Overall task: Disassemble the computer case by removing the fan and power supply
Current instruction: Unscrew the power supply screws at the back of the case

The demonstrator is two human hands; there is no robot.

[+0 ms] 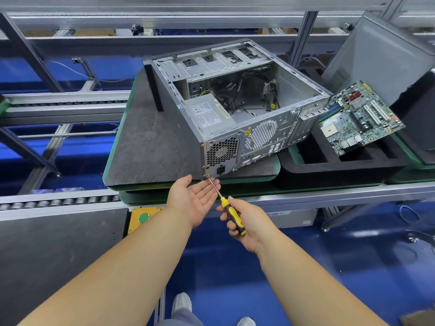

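Observation:
An open grey computer case (292,81) lies on its side on a dark work pallet (146,147). The power supply (209,112) sits in its near left corner, its vent grille and socket facing me. My right hand (244,222) grips a yellow-and-black screwdriver (231,214). Its tip is on a screw (208,176) at the lower left corner of the power supply's back plate. My left hand (193,198) is held palm up with fingers straight, right under the shaft and the screw. Loose cables lie inside the case.
A removed motherboard (360,116) rests on a black foam tray (339,165) to the right. A grey case panel (381,57) leans at the back right. A roller conveyor (58,204) runs along the left, and a yellow box with a green button (143,218) sits below the pallet.

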